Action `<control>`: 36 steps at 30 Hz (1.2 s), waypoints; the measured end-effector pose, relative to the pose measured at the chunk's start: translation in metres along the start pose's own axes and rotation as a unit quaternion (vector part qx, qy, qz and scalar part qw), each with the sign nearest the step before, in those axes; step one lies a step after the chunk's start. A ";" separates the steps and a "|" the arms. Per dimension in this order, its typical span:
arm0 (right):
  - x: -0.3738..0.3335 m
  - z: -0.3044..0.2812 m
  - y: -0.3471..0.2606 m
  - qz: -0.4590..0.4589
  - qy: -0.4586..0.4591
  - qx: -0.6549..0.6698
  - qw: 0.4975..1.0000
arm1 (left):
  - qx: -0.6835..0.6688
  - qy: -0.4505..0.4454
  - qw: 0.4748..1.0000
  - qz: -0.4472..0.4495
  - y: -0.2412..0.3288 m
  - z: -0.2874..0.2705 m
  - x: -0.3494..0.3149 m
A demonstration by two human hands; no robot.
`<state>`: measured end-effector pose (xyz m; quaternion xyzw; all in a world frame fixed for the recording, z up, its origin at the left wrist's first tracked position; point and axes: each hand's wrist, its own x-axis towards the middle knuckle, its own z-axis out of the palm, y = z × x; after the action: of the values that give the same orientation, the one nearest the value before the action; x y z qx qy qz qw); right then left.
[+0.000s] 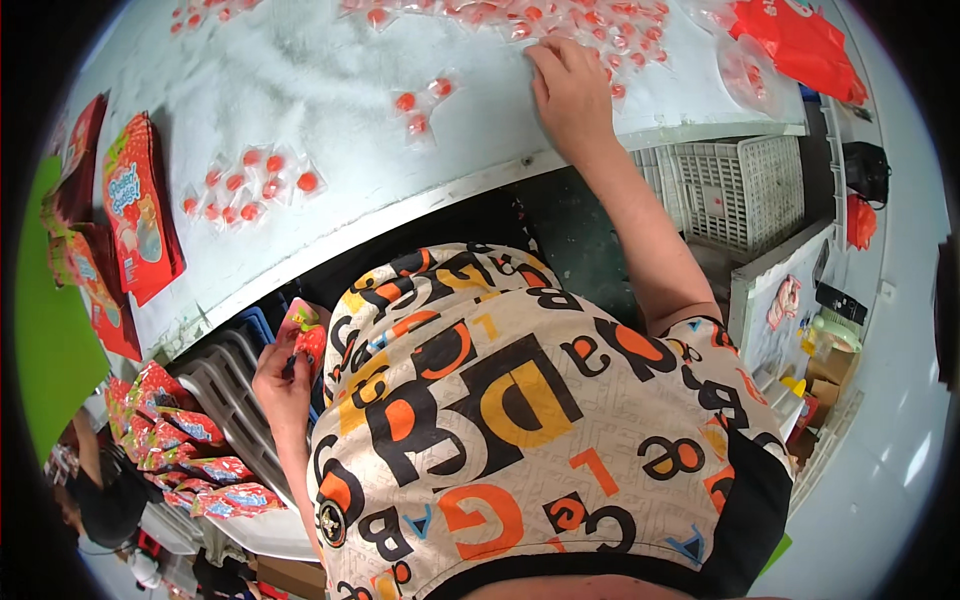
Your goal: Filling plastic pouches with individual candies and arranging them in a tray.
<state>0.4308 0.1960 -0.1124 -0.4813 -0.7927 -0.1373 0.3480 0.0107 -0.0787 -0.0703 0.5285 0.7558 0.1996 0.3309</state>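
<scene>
My left hand (283,382) is low at the left, below the table edge, with its fingers closed on a small red bag (309,340) held against my side. My right hand (574,88) reaches over the white table (330,85), at the near edge of a spread of red candies in clear wrappers (625,40). Its fingers curl down and their tips are hidden, so anything in them cannot be made out. Three wrapped candies (417,124) lie apart, left of this hand. Farther left is a looser group of wrapped candies (271,187).
Stacked flat red bags (140,205) rest at the table's left end. Several filled red bags (190,445) lie in a bin beside grey crates (235,385). A red plastic bag (800,50) sits far right, above a white crate (745,190). Another person (105,490) is at lower left.
</scene>
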 end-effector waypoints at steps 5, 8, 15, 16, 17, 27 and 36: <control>-0.008 -0.001 0.017 -0.011 -0.066 -0.026 0.997 | 0.017 -0.012 1.000 0.017 0.009 -0.004 0.005; -0.004 -0.005 0.002 0.034 -0.087 0.067 0.993 | 0.025 -0.012 1.000 0.009 0.012 -0.004 0.004; -0.001 -0.014 -0.013 0.202 -0.015 0.297 0.933 | 0.027 -0.010 0.999 0.022 0.000 -0.001 0.004; -0.001 -0.012 -0.015 0.203 -0.016 0.299 0.932 | 0.028 -0.009 0.999 0.021 0.000 -0.002 0.003; -0.002 -0.008 -0.018 0.167 -0.010 0.278 0.946 | 0.031 -0.013 0.999 0.018 0.001 -0.003 0.003; -0.016 0.004 -0.046 0.208 -0.070 0.430 0.876 | 0.020 -0.014 1.000 0.015 0.006 -0.003 0.000; -0.017 0.015 -0.056 0.159 -0.044 0.376 0.912 | 0.023 -0.022 0.999 -0.001 0.009 -0.004 0.000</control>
<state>0.3812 0.1650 -0.1279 -0.4401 -0.7128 0.2495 0.4857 0.0140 -0.0748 -0.0619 0.5395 0.7533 0.1698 0.3357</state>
